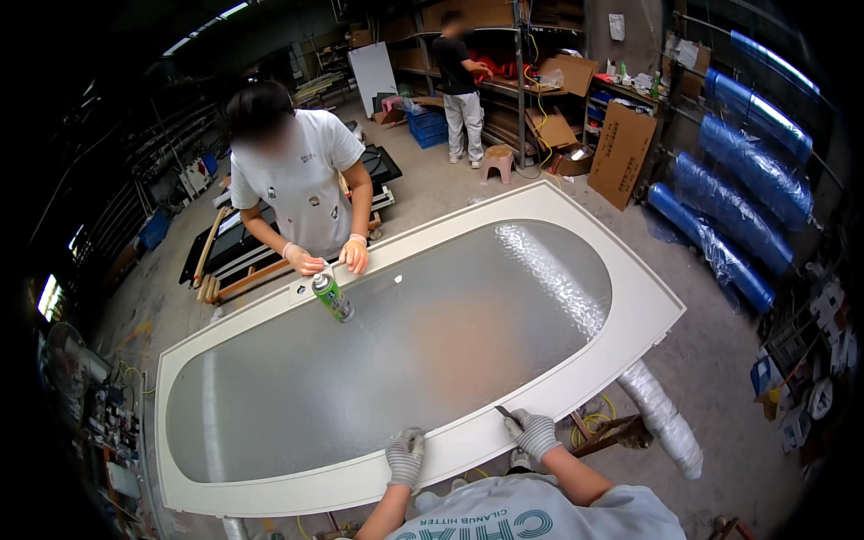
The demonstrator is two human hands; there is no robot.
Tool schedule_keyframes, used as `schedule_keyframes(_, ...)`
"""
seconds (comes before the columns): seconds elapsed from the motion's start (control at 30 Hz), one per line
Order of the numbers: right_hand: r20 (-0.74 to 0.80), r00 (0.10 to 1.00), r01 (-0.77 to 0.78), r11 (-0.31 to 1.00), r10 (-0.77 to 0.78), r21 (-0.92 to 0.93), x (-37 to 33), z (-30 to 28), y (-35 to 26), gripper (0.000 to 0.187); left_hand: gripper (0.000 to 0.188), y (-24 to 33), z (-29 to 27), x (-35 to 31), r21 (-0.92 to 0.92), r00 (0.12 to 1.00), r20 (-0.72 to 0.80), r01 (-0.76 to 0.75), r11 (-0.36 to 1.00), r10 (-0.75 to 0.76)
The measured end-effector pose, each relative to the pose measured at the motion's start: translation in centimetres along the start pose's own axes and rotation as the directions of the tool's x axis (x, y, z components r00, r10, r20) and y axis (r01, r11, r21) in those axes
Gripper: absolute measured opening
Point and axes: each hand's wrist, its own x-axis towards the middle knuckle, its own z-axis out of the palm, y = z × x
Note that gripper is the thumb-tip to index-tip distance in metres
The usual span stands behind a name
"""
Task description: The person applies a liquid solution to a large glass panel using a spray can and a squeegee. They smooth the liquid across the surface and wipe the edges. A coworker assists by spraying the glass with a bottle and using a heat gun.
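Note:
A white door panel [634, 333] with a long oval pane of textured glass [297, 396] lies flat before me. My left hand [405, 456], in a grey striped glove, rests at the panel's near edge with its fingers curled. Whether anything is inside them is hidden. To its right, my right hand [533, 434], gloved alike, grips a thin dark blade-like tool [505, 411] over the near border. Upright on the glass near the far edge stands a green spray can [333, 299]. A small white scrap [398, 279] lies close to it.
Across the panel a co-worker [301, 180] in a white shirt has both gloved hands at the far border. Another person [459, 90] stands by shelves behind. Blue film rolls [720, 252] hang at right; a plastic-wrapped support [663, 418] juts from beneath the panel. A pink stool [497, 164] stands behind.

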Motion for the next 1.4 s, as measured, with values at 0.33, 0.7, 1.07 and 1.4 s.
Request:
schedule_keyframes(0.33, -0.090, 0.993, -0.080, 0.996, 0.076, -0.041, 0.7, -1.1, 1.1, 0.038, 0.011, -0.3, 0.7, 0.3, -0.030, 0.998, -0.032, 0.050, 0.998, -0.051)
schedule_keyframes(0.7, -0.095, 0.991, -0.097, 0.995, 0.093, -0.035, 0.6, -0.8, 0.8, 0.041, 0.014, -0.7, 1.4, 0.6, -0.040, 0.989, -0.025, 0.144, 0.989, -0.145)
schedule_keyframes(1.07, -0.146, 0.987, -0.075, 0.993, 0.062, -0.089, 0.9, 0.3, 1.1, 0.039, 0.015, 0.2, 2.6, 0.9, -0.079, 0.988, 0.049, 0.151, 0.985, -0.147)
schedule_keyframes(1.4, -0.087, 0.994, -0.072, 0.994, 0.064, -0.085, 0.6, -0.2, 0.9, 0.042, 0.013, 1.5, 3.6, 1.3, -0.112, 0.979, 0.115, 0.184, 0.977, -0.171)
